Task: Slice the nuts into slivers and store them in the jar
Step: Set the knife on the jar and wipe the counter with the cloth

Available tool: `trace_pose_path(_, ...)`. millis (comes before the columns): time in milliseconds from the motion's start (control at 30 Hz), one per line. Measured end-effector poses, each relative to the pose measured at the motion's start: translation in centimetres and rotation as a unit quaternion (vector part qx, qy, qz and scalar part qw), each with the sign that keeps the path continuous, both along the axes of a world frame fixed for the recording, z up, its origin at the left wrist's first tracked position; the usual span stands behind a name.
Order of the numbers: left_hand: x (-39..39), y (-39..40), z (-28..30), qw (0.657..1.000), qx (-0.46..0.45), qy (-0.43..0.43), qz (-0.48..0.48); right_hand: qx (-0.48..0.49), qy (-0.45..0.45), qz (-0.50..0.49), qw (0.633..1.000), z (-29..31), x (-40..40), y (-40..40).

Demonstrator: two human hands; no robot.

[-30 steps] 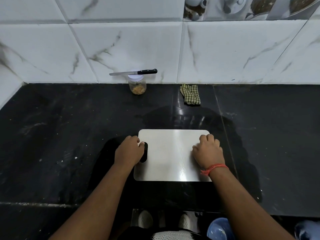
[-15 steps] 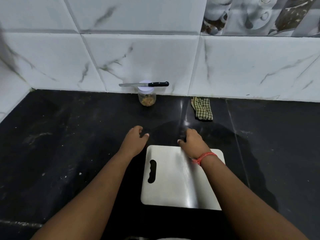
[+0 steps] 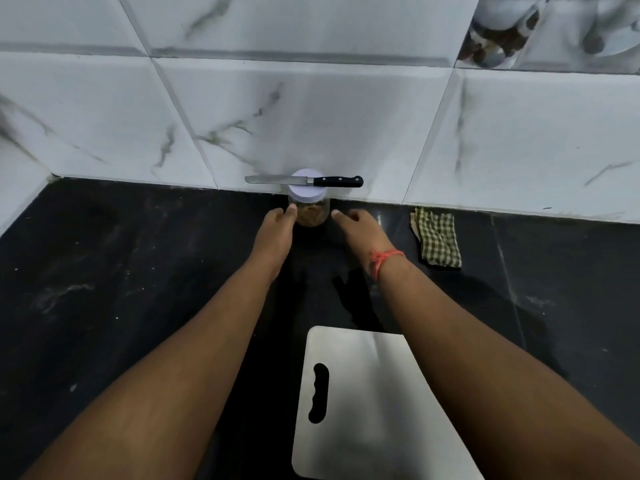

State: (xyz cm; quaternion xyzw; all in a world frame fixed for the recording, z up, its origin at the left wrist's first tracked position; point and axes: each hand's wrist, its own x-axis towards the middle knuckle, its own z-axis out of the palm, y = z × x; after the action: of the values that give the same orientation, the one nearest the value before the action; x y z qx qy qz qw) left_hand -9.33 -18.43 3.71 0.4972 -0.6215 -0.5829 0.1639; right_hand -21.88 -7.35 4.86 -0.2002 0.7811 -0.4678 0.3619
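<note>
A small clear jar [image 3: 310, 213] with brown nuts inside and a pale lid [image 3: 307, 192] stands at the back of the black counter against the tiled wall. A black-handled knife [image 3: 304, 180] lies flat across the lid. My left hand [image 3: 277, 226] reaches the jar's left side, its fingertips at the glass. My right hand [image 3: 356, 226] is just right of the jar, fingers relaxed, a small gap between them and the glass. Neither hand holds anything. A steel cutting board [image 3: 367, 410] with a handle slot lies near me on the counter, partly under my right forearm.
A folded green checked cloth [image 3: 437, 237] lies on the counter to the right of the jar. White marble-pattern tiles [image 3: 311, 116] rise directly behind the jar. The black counter [image 3: 121, 271] stretches wide to the left and right.
Both hands left the cutting board and reached forward to the jar at the wall. The view has moved forward, so the board now sits low in the frame.
</note>
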Motion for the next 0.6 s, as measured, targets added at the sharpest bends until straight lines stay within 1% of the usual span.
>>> trace_pose_path(100,-1.7,-2.8,-2.4,0.998,0.041,0.045,0.031,-0.064,-0.082,-0.055,0.993,0.2,-0.5,-2.8)
trace_pose_path(167,-2.7,-2.8,-1.3,0.995,0.063,0.065,0.048,-0.093,-0.139,-0.086,0.982,-0.2,-1.2,-4.6)
trace_pose_path(267,-4.1,-3.8,-0.9,0.988,0.075,0.115,0.071,-0.162,-0.224,-0.118,0.954,-0.1,-2.0,-6.3)
trace_pose_path(333,-4.8,-4.7,-0.9,0.982,0.081,0.146,0.087,-0.186,-0.26,-0.15,0.935,-0.1,-2.7,-7.0)
trace_pose_path(433,-5.6,-5.9,-1.3,0.975,0.094,0.171,0.109,-0.202,-0.283,-0.192,0.918,-0.4,-3.1,-7.3)
trace_pose_path(600,-6.5,-5.9,-2.1,0.98,0.087,0.154,0.093,-0.223,-0.296,-0.222,0.902,-1.0,-3.1,-7.6)
